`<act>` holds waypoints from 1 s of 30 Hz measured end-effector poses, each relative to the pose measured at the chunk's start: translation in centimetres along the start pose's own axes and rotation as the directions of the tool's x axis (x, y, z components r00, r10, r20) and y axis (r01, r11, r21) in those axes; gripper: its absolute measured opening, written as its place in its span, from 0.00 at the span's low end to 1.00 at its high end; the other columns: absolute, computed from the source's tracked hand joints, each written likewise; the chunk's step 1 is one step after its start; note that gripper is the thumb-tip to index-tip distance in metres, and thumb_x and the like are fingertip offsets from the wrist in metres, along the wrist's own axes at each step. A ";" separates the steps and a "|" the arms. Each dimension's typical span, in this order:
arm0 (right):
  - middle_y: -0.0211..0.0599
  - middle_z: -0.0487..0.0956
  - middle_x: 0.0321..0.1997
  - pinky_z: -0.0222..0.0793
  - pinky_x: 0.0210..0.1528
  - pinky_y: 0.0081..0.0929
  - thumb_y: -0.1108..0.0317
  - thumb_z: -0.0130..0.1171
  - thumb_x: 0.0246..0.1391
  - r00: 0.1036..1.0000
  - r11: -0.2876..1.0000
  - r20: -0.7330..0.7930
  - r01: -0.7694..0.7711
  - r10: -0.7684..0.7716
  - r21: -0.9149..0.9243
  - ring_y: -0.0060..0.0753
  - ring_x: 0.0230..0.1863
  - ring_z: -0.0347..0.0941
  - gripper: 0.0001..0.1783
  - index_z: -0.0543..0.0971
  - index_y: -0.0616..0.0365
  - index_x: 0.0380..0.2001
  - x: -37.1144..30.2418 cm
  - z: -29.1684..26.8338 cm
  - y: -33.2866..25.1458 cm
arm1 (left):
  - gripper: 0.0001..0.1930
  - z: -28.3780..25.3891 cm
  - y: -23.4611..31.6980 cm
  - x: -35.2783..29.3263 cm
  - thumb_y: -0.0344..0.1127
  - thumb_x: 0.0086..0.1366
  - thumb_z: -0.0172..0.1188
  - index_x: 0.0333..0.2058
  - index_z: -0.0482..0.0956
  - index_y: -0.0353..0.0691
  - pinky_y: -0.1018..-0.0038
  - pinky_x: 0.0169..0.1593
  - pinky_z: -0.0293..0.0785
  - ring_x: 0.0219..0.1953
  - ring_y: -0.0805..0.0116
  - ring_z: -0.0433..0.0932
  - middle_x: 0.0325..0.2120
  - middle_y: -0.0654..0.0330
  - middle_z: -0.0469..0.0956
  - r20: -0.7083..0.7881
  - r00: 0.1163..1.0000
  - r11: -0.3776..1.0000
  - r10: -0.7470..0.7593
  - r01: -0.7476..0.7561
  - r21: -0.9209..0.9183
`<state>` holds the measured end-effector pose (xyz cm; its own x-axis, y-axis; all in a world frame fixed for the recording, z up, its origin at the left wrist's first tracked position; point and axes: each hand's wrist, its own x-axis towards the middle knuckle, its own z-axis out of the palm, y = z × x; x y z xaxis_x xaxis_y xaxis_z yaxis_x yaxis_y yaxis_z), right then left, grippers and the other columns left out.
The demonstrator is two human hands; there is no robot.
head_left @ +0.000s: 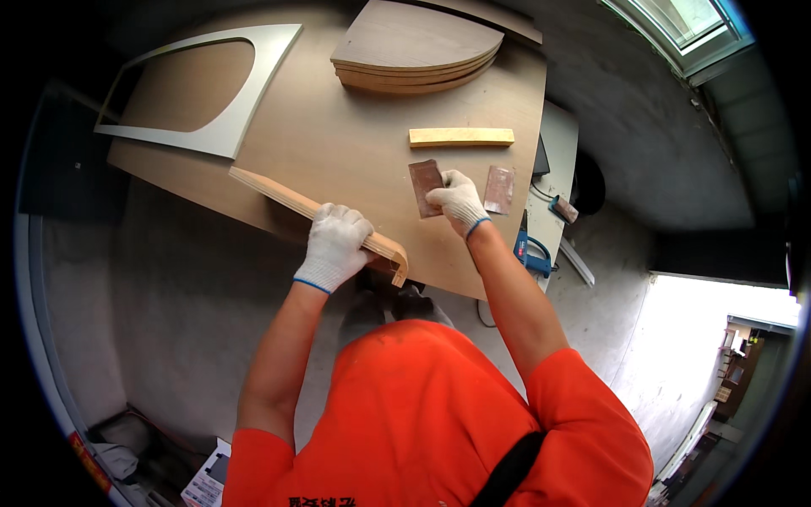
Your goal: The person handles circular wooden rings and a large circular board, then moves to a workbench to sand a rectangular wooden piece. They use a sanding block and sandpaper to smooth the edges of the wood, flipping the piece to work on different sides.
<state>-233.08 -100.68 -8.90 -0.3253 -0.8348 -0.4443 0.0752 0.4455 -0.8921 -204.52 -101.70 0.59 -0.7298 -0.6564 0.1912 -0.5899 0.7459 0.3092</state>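
Observation:
At the near edge of the table, my left hand, in a white knit glove, is wrapped round a long wooden piece whose right end curves downward. My right hand, gloved the same way, pinches a brown sheet of sandpaper by its right side, a little above or on the tabletop; the gap cannot be told. Just right of that hand lies a second reddish-brown sheet, worn pale in places. Beyond both sheets rests a short yellowish wooden bar.
Several curved-edge boards are stacked at the far side. A white frame with a rounded opening lies at the far left. Right of the table, a blue power tool and a corded tool sit on a pale side surface.

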 end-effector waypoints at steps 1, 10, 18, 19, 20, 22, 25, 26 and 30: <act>0.36 0.84 0.39 0.80 0.42 0.29 0.79 0.65 0.47 0.998 0.991 0.034 0.049 -0.053 0.122 0.29 0.37 0.81 0.19 0.83 0.68 0.45 -3.0 0.5 -1.7 | 0.18 0.1 -0.5 -0.6 0.43 0.39 0.83 0.29 0.85 0.49 0.60 0.59 0.72 0.44 0.59 0.81 0.33 0.64 0.83 0.001 1.000 1.000 -0.002 0.002 0.018; 0.37 0.86 0.43 0.83 0.43 0.28 0.80 0.60 0.55 0.996 0.947 0.041 -0.089 0.081 0.308 0.28 0.39 0.85 0.20 0.82 0.68 0.52 -14.6 -5.1 0.0 | 0.17 -2.6 -6.3 -1.2 0.39 0.40 0.83 0.29 0.85 0.48 0.61 0.62 0.71 0.44 0.60 0.81 0.32 0.65 0.83 -0.012 0.999 0.999 0.052 -0.052 -0.010; 0.45 0.85 0.35 0.78 0.40 0.32 0.71 0.58 0.57 0.994 0.994 -0.089 -0.067 0.059 -0.090 0.36 0.35 0.82 0.16 0.83 0.65 0.46 -16.5 0.6 2.8 | 0.15 -2.5 -6.7 -0.8 0.38 0.43 0.82 0.28 0.85 0.48 0.60 0.58 0.72 0.42 0.58 0.82 0.31 0.65 0.84 0.036 0.997 0.997 0.072 -0.071 -0.034; 0.48 0.85 0.35 0.78 0.41 0.34 0.70 0.57 0.58 0.992 0.969 -0.116 0.026 -0.056 -0.245 0.40 0.35 0.83 0.15 0.84 0.65 0.46 -16.0 0.9 3.1 | 0.15 -2.5 -6.3 -0.8 0.38 0.43 0.82 0.28 0.85 0.48 0.60 0.57 0.72 0.42 0.59 0.82 0.31 0.65 0.84 0.056 0.996 0.997 0.075 -0.073 -0.035; 0.51 0.86 0.35 0.78 0.42 0.35 0.69 0.56 0.59 0.977 0.912 -0.122 0.114 -0.175 -0.393 0.43 0.35 0.83 0.15 0.84 0.64 0.46 -15.7 1.7 2.6 | 0.14 -1.9 -6.0 -1.2 0.38 0.43 0.81 0.28 0.85 0.48 0.60 0.57 0.72 0.41 0.60 0.82 0.32 0.65 0.84 0.028 0.993 0.993 0.118 -0.117 -0.029; 0.54 0.85 0.35 0.78 0.42 0.39 0.67 0.55 0.59 0.960 0.886 -0.086 0.207 -0.265 -0.415 0.49 0.35 0.83 0.17 0.84 0.62 0.47 -14.7 2.8 0.6 | 0.14 -1.2 -5.7 -2.0 0.39 0.44 0.81 0.28 0.84 0.49 0.60 0.56 0.73 0.41 0.61 0.82 0.31 0.65 0.84 -0.031 0.985 0.980 0.169 -0.172 -0.096; 0.45 0.85 0.31 0.78 0.42 0.38 0.68 0.56 0.58 0.991 0.951 0.040 0.135 -0.129 -0.277 0.41 0.34 0.83 0.18 0.85 0.64 0.47 -16.3 5.1 -5.9 | 0.15 -1.6 -5.4 -2.3 0.43 0.45 0.81 0.29 0.85 0.49 0.60 0.55 0.72 0.42 0.61 0.82 0.32 0.64 0.84 0.027 0.991 0.991 0.135 -0.135 0.019; 0.41 0.85 0.31 0.78 0.43 0.37 0.67 0.58 0.57 0.997 0.979 0.083 0.025 -0.009 -0.201 0.37 0.34 0.82 0.18 0.85 0.65 0.47 -16.7 5.8 -6.6 | 0.15 -1.6 -5.0 -2.1 0.44 0.44 0.81 0.28 0.85 0.48 0.59 0.54 0.73 0.41 0.60 0.82 0.31 0.63 0.83 0.040 0.994 0.993 0.106 -0.108 0.038; 0.49 0.87 0.34 0.79 0.46 0.36 0.53 0.66 0.63 0.985 0.882 0.058 0.171 -0.162 -0.440 0.45 0.38 0.86 0.22 0.87 0.63 0.46 -17.6 8.9 -6.1 | 0.19 -1.7 -4.0 -1.5 0.51 0.40 0.82 0.23 0.85 0.46 0.57 0.47 0.75 0.36 0.55 0.83 0.26 0.59 0.82 0.045 0.999 0.998 0.013 -0.016 0.064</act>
<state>-219.38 -91.56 3.60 -0.2775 -0.9132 -0.2984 -0.4039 0.3927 -0.8262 -200.50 -103.88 0.65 -0.7519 -0.6412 0.1534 -0.5995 0.7618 0.2455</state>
